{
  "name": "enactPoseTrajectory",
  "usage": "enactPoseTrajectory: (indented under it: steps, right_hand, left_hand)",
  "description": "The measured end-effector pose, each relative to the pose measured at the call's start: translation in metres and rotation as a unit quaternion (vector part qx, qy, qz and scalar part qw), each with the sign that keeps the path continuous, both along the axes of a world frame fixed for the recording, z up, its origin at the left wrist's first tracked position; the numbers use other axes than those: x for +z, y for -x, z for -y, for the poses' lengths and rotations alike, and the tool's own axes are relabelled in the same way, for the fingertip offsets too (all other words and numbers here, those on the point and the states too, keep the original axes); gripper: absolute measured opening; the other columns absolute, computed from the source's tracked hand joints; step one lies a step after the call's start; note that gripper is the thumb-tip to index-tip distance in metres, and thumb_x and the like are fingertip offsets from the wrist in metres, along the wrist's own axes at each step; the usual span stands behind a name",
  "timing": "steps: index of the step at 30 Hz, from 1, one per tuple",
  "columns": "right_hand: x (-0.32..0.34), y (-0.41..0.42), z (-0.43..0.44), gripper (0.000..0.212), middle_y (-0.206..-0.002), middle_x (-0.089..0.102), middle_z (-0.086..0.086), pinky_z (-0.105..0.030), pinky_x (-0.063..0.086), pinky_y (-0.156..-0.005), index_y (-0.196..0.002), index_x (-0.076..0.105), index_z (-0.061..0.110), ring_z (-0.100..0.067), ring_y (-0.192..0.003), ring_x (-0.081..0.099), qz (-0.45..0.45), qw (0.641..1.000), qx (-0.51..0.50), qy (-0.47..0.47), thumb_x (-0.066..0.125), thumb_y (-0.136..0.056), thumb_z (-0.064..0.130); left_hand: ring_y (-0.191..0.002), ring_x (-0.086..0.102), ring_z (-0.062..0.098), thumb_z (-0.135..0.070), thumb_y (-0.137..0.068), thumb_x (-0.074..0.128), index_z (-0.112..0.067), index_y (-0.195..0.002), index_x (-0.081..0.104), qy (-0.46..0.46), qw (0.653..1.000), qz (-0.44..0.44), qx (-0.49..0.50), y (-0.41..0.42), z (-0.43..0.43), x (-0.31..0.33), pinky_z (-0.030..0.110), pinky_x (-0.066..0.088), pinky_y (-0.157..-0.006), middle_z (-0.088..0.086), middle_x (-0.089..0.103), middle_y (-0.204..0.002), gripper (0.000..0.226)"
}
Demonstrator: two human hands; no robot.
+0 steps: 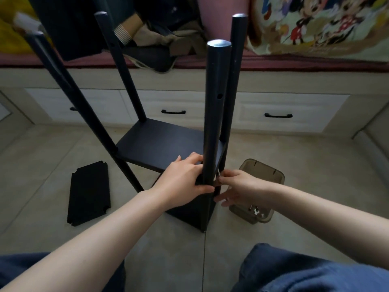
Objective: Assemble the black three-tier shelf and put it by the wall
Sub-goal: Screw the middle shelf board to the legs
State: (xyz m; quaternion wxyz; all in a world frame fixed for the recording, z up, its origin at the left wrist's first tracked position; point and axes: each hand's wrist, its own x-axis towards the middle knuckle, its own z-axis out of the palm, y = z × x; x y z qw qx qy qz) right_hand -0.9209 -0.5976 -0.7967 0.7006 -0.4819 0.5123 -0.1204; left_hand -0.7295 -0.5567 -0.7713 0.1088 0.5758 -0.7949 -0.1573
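Black shelf [164, 144], half built, stands upright on the tiled floor [42, 165] right in front of the seated person, approx. midway btw. their knees and the drawer unit [273, 108]. Four posts up, two panels in: one mid-height, one lower down by the floor. Near post [212, 114] shows bolt holes partway up and a rounded cap on top.

Left hand [183, 182] is wrapped round that near post at the panel corner, fingers on the far side, thumb underneath, clamped on. Right hand [237, 186] comes in from the other side, thumb and forefinger pinching a small silvery metal piece [219, 172] against the post. Can't tell if it's a key or a bolt, too small.

Spare panel [89, 193] lies flat on the floor to the left, notched corners, apart from the frame. Brown see-through tub [263, 175] sits just right of the shelf w/ some bits of hardware inside. Behind the drawers, a bed w/ cartoon-print bedding [315, 24] and a heap of clothes [168, 36].
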Motion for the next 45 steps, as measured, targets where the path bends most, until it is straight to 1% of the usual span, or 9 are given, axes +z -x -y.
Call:
enactPoseTrajectory:
  steps: [4,8,15,19,23,25,26,32,45]
  right_hand:
    - [-0.019,-0.011,-0.004,0.031,-0.134,0.058,-0.007,-0.037,0.059,-0.072,-0.134,0.049,0.015,-0.035,-0.096,0.072,0.049,0.996,-0.011,-0.067,0.048,-0.104,0.024]
    - [-0.032,-0.022,-0.001,0.034,-0.133,0.057,-0.009,-0.047,0.059,-0.087,-0.135,0.049,0.013,-0.041,-0.101,0.069,0.130,0.982,-0.063,-0.119,0.055,-0.101,0.015]
    - [-0.028,-0.042,0.009,0.026,-0.127,0.060,-0.016,-0.040,0.061,-0.074,-0.126,0.056,0.002,-0.039,-0.098,0.071,0.171,0.975,-0.116,-0.087,0.053,-0.101,0.009]
    - [-0.013,-0.055,0.020,0.020,-0.123,0.062,-0.018,-0.034,0.060,-0.067,-0.115,0.057,0.001,-0.033,-0.085,0.073,0.131,0.988,-0.083,-0.021,0.049,-0.104,0.016]
    - [0.002,-0.072,0.032,0.018,-0.109,0.070,-0.007,-0.023,0.044,-0.062,-0.105,0.062,0.012,-0.011,-0.070,0.057,0.014,0.990,-0.010,0.138,0.048,-0.103,0.021]
    - [0.007,-0.082,0.036,0.017,-0.100,0.069,0.000,-0.024,0.042,-0.064,-0.099,0.064,0.016,-0.010,-0.075,0.057,0.011,0.987,-0.005,0.159,0.048,-0.102,0.022]
    - [0.010,-0.088,0.037,0.017,-0.098,0.069,0.002,-0.026,0.042,-0.068,-0.099,0.064,0.018,-0.012,-0.080,0.059,0.009,0.986,-0.003,0.167,0.048,-0.102,0.022]
    - [0.020,-0.118,0.046,0.019,-0.098,0.071,0.001,-0.030,0.046,-0.079,-0.099,0.064,0.017,-0.016,-0.097,0.067,0.037,0.978,0.006,0.206,0.046,-0.103,0.023]
    - [0.020,-0.135,0.045,0.016,-0.104,0.071,-0.006,-0.037,0.054,-0.090,-0.098,0.062,0.016,-0.017,-0.103,0.069,0.055,0.982,0.000,0.182,0.047,-0.104,0.021]
  left_hand:
    - [-0.141,0.029,0.017,-0.052,-0.089,0.068,-0.038,-0.140,0.056,-0.001,1.000,-0.015,-0.002,-0.001,0.002,-0.002,0.050,0.016,-0.122,-0.012,0.035,-0.156,0.054]
    - [-0.145,0.032,0.022,-0.052,-0.091,0.067,-0.035,-0.143,0.054,-0.005,1.000,-0.003,-0.003,-0.005,0.007,-0.002,0.050,0.015,-0.122,-0.012,0.037,-0.154,0.056]
    - [-0.133,0.048,0.023,-0.053,-0.091,0.065,-0.034,-0.140,0.057,-0.029,0.999,-0.004,0.027,-0.025,0.022,0.015,0.048,0.017,-0.122,-0.013,0.040,-0.151,0.053]
    - [-0.130,0.051,0.017,-0.053,-0.090,0.067,-0.033,-0.138,0.059,-0.032,0.998,-0.028,0.040,-0.048,0.032,0.032,0.035,0.031,-0.107,-0.016,0.042,-0.150,0.053]
    - [-0.128,0.043,0.002,-0.047,-0.089,0.070,-0.038,-0.143,0.052,-0.049,0.994,-0.088,0.050,-0.079,0.041,0.045,0.017,0.028,-0.101,-0.021,0.039,-0.152,0.058]
    - [-0.121,0.037,-0.006,-0.045,-0.088,0.071,-0.039,-0.144,0.049,-0.057,0.991,-0.107,0.058,-0.095,0.045,0.052,0.004,0.027,-0.085,-0.025,0.039,-0.147,0.060]
    - [-0.120,0.037,-0.007,-0.046,-0.088,0.071,-0.040,-0.144,0.049,-0.061,0.990,-0.115,0.061,-0.102,0.046,0.054,0.005,0.027,-0.081,-0.027,0.040,-0.142,0.061]
    - [-0.133,0.043,0.006,-0.050,-0.086,0.070,-0.039,-0.143,0.051,-0.069,0.982,-0.149,0.093,-0.145,0.048,0.065,0.034,0.038,-0.111,-0.018,0.044,-0.147,0.061]
    - [-0.132,0.044,0.004,-0.048,-0.086,0.070,-0.039,-0.143,0.050,-0.053,0.982,-0.157,0.095,-0.164,0.049,0.066,0.028,0.037,-0.108,-0.014,0.048,-0.148,0.061]
